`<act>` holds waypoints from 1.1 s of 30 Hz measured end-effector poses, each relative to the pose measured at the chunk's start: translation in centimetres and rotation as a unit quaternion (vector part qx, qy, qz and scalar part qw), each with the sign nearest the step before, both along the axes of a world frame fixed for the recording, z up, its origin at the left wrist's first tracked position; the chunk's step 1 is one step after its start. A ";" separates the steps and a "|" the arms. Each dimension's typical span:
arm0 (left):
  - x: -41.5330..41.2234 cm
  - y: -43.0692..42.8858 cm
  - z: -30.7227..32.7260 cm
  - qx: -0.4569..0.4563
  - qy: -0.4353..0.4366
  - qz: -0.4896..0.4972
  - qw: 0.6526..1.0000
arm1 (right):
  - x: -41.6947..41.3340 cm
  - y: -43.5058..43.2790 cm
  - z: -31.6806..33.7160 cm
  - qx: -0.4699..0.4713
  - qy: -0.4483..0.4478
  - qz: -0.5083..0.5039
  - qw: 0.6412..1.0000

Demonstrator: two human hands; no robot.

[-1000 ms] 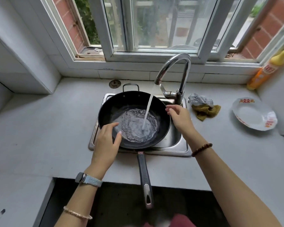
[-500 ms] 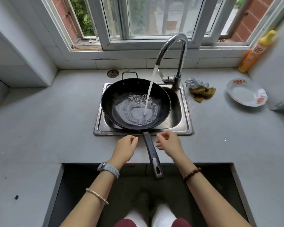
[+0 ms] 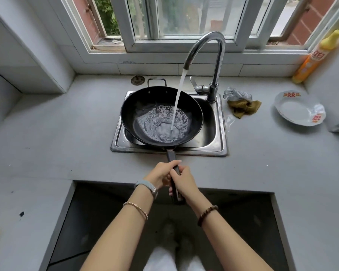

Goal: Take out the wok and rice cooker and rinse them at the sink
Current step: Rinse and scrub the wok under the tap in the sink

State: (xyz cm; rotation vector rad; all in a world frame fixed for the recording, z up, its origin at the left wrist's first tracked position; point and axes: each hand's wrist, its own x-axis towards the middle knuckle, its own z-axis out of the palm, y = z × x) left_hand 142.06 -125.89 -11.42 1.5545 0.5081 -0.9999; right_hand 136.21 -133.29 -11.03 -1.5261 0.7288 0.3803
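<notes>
Wok (image 3: 133,112) sits in the sink (image 3: 215,124), with water pooling in its bowl under the running tap (image 3: 217,55). It is rigid dark metal, probably heavy with that water, and the load sits far out from the long handle (image 3: 171,156). The handle is possibly wet and slick. Left hand (image 3: 160,173) and right hand (image 3: 184,180) are both wrapped round the handle, left nearer the pan. A two-handed hold looks right. Rice cooker not in view.

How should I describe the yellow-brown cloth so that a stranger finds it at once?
Start at the steel sink under the window. Just right of the tap lies a crumpled cloth. It alone is olive-yellow, with a silvery scourer touching its far edge.
</notes>
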 end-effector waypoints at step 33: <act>-5.3 2.9 5.1 -0.095 -0.075 -0.086 0.989 | -6.8 5.0 6.2 -0.018 0.007 -0.071 0.997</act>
